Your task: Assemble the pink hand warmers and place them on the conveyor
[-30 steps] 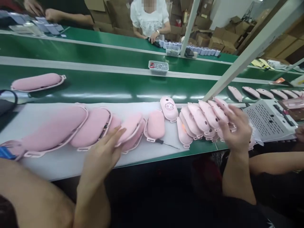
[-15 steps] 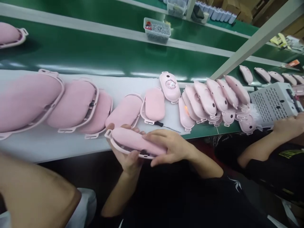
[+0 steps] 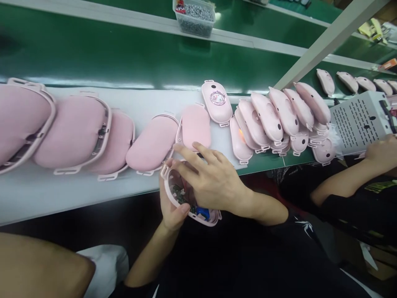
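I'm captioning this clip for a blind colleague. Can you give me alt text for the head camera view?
Both hands hold an open pink shell at the table edge: the left hand cups it from below, the right hand lies over its exposed circuit board. Behind them, padded pink halves and stacked pink covers line a white mat beside a green conveyor.

I see a white bench running along a green belt. Pink padded shells lie overlapping in a row on the bench, and pink hard covers are stacked at its right end. A tub of screws sits beyond the belt.
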Motion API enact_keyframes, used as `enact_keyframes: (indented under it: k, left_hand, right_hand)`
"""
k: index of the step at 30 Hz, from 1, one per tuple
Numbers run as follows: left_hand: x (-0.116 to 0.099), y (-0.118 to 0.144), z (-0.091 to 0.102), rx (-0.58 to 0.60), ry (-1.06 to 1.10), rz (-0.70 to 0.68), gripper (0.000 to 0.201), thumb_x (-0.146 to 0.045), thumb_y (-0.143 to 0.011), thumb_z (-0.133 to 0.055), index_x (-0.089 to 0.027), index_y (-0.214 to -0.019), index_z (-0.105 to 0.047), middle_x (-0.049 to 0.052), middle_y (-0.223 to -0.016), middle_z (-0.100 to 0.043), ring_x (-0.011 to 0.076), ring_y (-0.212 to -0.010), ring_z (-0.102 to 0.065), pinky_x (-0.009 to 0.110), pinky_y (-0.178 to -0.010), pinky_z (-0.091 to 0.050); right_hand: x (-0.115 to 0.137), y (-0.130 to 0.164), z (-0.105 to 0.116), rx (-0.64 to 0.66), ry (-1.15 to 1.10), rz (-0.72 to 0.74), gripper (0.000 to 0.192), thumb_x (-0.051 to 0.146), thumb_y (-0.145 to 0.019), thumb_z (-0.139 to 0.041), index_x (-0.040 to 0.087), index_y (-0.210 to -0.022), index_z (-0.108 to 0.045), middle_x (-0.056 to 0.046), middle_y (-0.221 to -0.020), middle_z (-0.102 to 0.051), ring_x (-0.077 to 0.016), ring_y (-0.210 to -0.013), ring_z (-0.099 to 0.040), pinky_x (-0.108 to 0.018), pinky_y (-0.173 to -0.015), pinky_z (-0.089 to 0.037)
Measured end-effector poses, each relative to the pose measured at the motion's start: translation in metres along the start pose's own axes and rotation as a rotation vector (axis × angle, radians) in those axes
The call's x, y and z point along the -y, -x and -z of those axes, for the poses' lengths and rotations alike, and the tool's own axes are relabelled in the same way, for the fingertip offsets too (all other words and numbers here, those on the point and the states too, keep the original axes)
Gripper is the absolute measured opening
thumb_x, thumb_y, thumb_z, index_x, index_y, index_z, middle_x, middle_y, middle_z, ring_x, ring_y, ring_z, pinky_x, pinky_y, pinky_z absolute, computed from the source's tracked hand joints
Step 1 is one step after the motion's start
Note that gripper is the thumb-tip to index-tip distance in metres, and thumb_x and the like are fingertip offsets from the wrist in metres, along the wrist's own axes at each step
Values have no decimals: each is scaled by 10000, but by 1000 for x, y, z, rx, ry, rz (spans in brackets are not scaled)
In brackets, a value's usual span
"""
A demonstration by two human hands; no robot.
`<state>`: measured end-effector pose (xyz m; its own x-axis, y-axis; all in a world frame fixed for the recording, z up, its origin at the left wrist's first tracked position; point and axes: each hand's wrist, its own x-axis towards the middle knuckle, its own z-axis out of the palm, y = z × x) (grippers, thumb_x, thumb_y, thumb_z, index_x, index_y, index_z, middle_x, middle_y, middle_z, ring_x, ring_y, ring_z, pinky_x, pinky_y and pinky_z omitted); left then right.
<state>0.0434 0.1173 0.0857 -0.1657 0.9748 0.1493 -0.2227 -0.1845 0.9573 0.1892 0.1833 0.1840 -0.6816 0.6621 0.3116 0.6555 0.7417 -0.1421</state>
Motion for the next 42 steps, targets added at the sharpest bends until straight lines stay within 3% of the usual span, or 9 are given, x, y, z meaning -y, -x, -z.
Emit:
enact_keyframes:
  k: [5,15,21,25,28,31,36,40,42]
  left_hand:
    - [-8,2,3,15,34,7,898,-681,-885,-798,-338,-1660,-500,123,-1507,-657,396,-1413,-685,507,-1165,-635]
    - [-1,0,11,7,-39,28,936,-740,-927,-753,-339,-1710,-432,136,-1592,-622,402,-1466,-665,499,-1174,-632]
    - [-2,-1,15,74,-88,1,1009,-677,-871,-855,-358,-1725,-422,125,-1588,-612,380,-1436,-680,459,-1139,-640]
    - [-8,-2,2,75,61,3,922,-649,-872,-850,-432,-1685,-473,61,-1353,-694,270,-1130,-761,373,-938,-685]
    - [-11,1,-3,63,73,-13,945,-655,-856,-868,-425,-1686,-480,62,-1424,-668,297,-1206,-736,442,-1026,-672]
    - [-11,3,-3,25,-55,-19,958,-694,-894,-827,-369,-1715,-456,86,-1579,-602,380,-1441,-634,554,-1247,-549]
    - [-14,-6,-10,80,-41,-106,916,-699,-907,-811,-321,-1681,-499,95,-1492,-641,335,-1367,-677,471,-1166,-608]
    - [-8,-8,-16,242,-58,-136,849,-740,-961,-739,-232,-1613,-546,106,-1393,-672,321,-1314,-715,506,-1241,-571]
    - [-1,-6,-14,275,-76,-149,786,-745,-936,-769,-195,-1481,-628,109,-1384,-676,357,-1402,-670,600,-1387,-409]
  right_hand:
    - [-8,-5,0,-11,-78,244,340,252,-1141,-497,216,-1218,-827,5,-1635,-694,-272,-1488,-610,-407,-1099,-629]
    - [-9,2,7,-20,-101,296,344,172,-1156,-499,127,-1356,-776,-52,-1606,-708,-177,-1467,-653,-276,-1265,-572]
    - [-12,12,-5,6,-114,147,269,189,-1148,-559,192,-1262,-803,-35,-1590,-723,-265,-1473,-674,-387,-1115,-674]
    - [-18,15,-9,14,-655,117,302,236,-1158,-509,175,-1376,-710,-108,-1642,-665,-197,-1526,-647,-353,-1285,-578]
    - [-15,18,-14,-85,-980,-17,430,232,-1166,-470,116,-1575,-537,-165,-1639,-663,-181,-1556,-631,-360,-1314,-550]
    - [-5,21,-21,-97,-997,-13,406,208,-1179,-419,112,-1535,-589,-160,-1616,-694,-181,-1583,-611,-369,-1345,-518]
    - [-1,18,-38,-174,-895,-152,444,369,-1212,-376,173,-1498,-654,-126,-1590,-712,-197,-1572,-606,-429,-1352,-502]
    - [1,15,-57,-301,-1017,-173,622,582,-1207,-305,225,-1092,-802,-79,-1120,-844,-175,-1099,-797,-338,-1067,-658]
    - [7,14,-65,-326,-1057,-168,771,629,-1202,-236,228,-770,-733,-45,-791,-756,-143,-754,-727,-323,-830,-665]
